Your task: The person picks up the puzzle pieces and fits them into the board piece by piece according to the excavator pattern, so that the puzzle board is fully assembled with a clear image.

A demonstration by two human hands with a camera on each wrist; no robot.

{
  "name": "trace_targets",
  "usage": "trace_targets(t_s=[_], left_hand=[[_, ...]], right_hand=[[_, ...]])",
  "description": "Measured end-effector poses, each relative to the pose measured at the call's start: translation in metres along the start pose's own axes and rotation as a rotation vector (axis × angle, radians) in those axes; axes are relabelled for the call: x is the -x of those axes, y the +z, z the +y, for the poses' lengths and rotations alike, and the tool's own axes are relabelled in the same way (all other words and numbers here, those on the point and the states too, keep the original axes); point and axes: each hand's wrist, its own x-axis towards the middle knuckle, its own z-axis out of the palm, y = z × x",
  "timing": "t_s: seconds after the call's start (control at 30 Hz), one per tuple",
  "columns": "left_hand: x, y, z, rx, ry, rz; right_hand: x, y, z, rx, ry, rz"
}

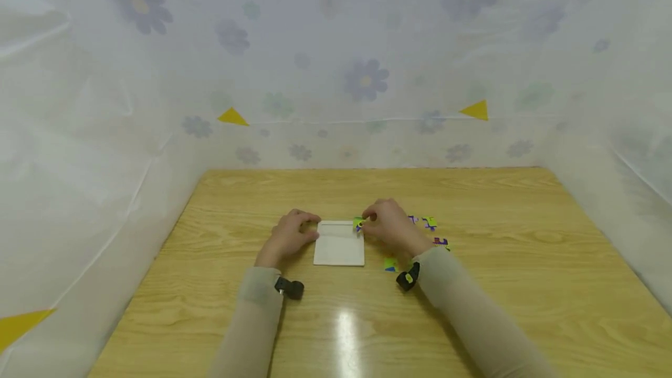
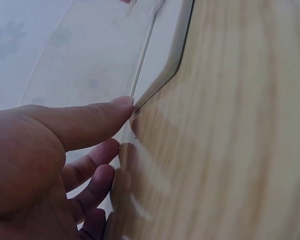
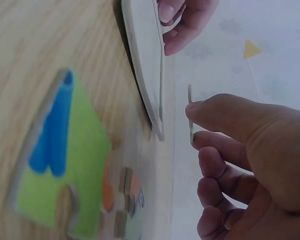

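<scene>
A white square puzzle tray (image 1: 338, 247) with a raised rim lies flat on the table. My left hand (image 1: 290, 235) is at its left side, the thumb (image 2: 102, 116) touching the rim and the other fingers bent loosely near the far left corner. Between thumb and forefinger my right hand (image 1: 388, 226) pinches a puzzle piece (image 1: 359, 224), green with a dark and yellow print. The piece overlaps the tray's far right corner in the head view. From the right wrist it appears edge-on, raised off the table beside the tray.
Several loose puzzle pieces lie right of the tray: a green and blue one (image 1: 391, 264) near my right wrist, a purple one (image 1: 441, 243), and a green one (image 1: 429, 223) farther back. The wooden table (image 1: 346, 308) is enclosed by white flowered sheeting (image 1: 315, 63).
</scene>
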Motion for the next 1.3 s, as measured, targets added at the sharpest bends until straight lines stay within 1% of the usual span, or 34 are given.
trace_targets(t_s=[0.13, 0.37, 0.67, 0.83, 0.97, 1.17, 1.3], left_hand=[[0.0, 0.002, -0.001, 0.001, -0.009, -0.001], [-0.002, 0.003, -0.003, -0.004, -0.008, 0.004], [-0.004, 0.002, -0.003, -0.027, -0.002, 0.015], [-0.004, 0.002, -0.002, -0.042, 0.004, 0.013], [-0.004, 0.002, -0.002, -0.033, 0.002, 0.011], [-0.004, 0.004, -0.001, -0.027, -0.007, 0.01], [-0.004, 0.004, 0.0, -0.027, -0.011, 0.013]], right_hand=[[-0.003, 0.008, -0.003, -0.046, 0.021, -0.014], [-0.01, 0.015, -0.012, -0.072, 0.001, 0.0], [-0.019, 0.025, -0.022, -0.175, 0.019, -0.045], [-0.025, 0.032, -0.026, -0.161, 0.0, -0.056], [-0.029, 0.037, -0.029, -0.144, -0.015, -0.059], [-0.033, 0.042, -0.03, -0.083, -0.049, -0.065], [-0.032, 0.042, -0.03, -0.061, -0.039, -0.054]])
